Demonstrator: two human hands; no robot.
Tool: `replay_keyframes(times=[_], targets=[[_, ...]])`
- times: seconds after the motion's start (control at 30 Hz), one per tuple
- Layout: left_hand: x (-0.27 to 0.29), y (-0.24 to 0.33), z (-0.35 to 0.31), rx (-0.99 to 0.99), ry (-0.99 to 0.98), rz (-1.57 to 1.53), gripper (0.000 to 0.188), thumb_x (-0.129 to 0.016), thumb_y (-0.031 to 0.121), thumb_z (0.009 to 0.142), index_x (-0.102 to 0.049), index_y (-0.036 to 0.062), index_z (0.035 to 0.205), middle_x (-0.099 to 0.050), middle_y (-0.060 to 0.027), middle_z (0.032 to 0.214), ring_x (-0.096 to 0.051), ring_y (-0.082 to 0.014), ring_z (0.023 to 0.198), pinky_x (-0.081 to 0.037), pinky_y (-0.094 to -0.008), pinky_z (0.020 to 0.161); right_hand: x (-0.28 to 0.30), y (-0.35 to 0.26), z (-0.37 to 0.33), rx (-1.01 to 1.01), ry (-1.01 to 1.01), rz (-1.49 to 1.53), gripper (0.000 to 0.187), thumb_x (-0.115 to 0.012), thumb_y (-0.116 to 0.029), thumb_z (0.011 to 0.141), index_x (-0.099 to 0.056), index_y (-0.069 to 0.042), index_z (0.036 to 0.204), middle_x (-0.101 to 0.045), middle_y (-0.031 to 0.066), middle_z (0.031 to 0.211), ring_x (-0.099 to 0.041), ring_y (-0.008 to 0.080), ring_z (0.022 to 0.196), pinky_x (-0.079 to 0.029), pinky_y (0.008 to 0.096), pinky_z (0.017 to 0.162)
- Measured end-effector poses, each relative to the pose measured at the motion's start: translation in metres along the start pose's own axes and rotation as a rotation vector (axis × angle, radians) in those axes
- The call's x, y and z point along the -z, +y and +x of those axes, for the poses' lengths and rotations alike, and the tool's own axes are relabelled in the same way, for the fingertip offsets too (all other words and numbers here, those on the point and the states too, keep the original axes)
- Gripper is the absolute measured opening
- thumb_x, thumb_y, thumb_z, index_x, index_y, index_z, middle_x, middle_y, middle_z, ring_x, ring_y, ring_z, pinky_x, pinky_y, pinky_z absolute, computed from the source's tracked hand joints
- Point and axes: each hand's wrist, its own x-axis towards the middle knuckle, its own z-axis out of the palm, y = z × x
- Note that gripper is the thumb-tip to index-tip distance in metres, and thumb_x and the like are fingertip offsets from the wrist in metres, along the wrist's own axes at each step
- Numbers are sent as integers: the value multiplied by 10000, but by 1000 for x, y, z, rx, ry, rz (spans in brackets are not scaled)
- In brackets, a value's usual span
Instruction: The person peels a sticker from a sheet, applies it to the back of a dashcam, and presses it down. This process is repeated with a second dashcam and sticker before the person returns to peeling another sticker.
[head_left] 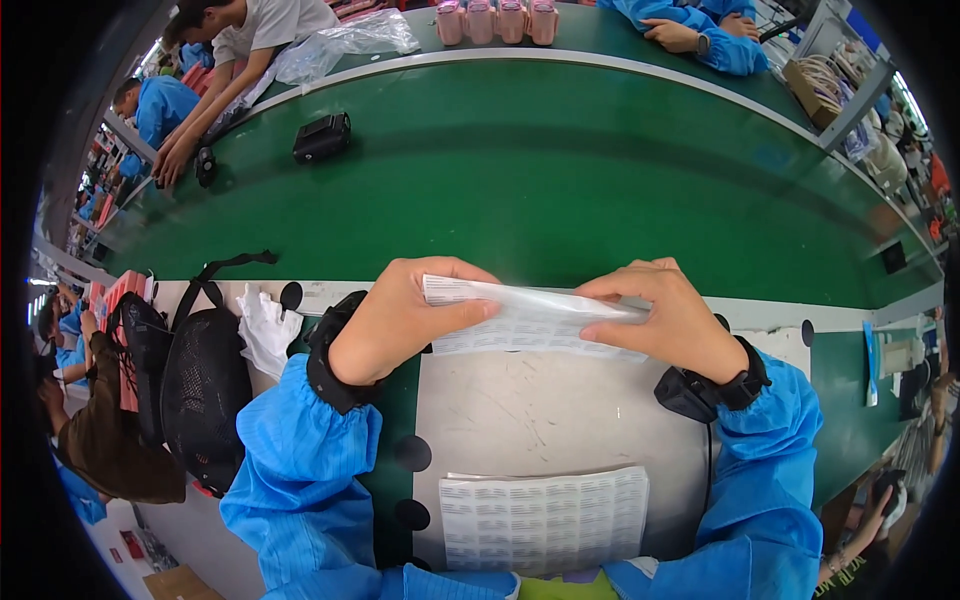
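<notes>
Between my hands, over the near edge of the green surface, is a white label sheet [540, 325] printed with rows of small text. Its upper edge curls or folds over. My left hand [415, 315] pinches the left end between thumb and fingers. At the right end, my right hand [665, 310] grips it the same way, thumb in front. Closer to my body, a stack of similar printed sheets [545, 520] lies flat on a grey board [540, 410]. Both wrists wear black straps over blue sleeves.
Beyond the board runs a wide green belt [560, 180] with a black device [322, 137] on it. Left of me are a black mesh bag [207, 390] and a crumpled white cloth [268, 330]. Pink packs [497, 22] stand at the far side. Co-workers are around.
</notes>
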Motion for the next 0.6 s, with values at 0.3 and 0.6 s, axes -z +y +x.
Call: replay_keyframes(times=[0.3,0.6], targets=[[-1,0,2,-47,15,24,197,-709,115,747,-650,-5,892,-643,-67,787,-582,-117,689,-447,-221,636,4,2,-2,-21,-31,-119,211,-729,-205,706,-683,-83,871,-641,30,771,-542,131,775,-311,283,806],[-9,-8,6,106,-22,-79,206,-700,148,763,-642,-11,881,-640,-66,776,-575,-110,683,-443,-226,647,-2,4,-3,68,18,-204,133,-715,-211,723,-689,-101,794,-636,0,754,-529,124,762,-293,277,809]])
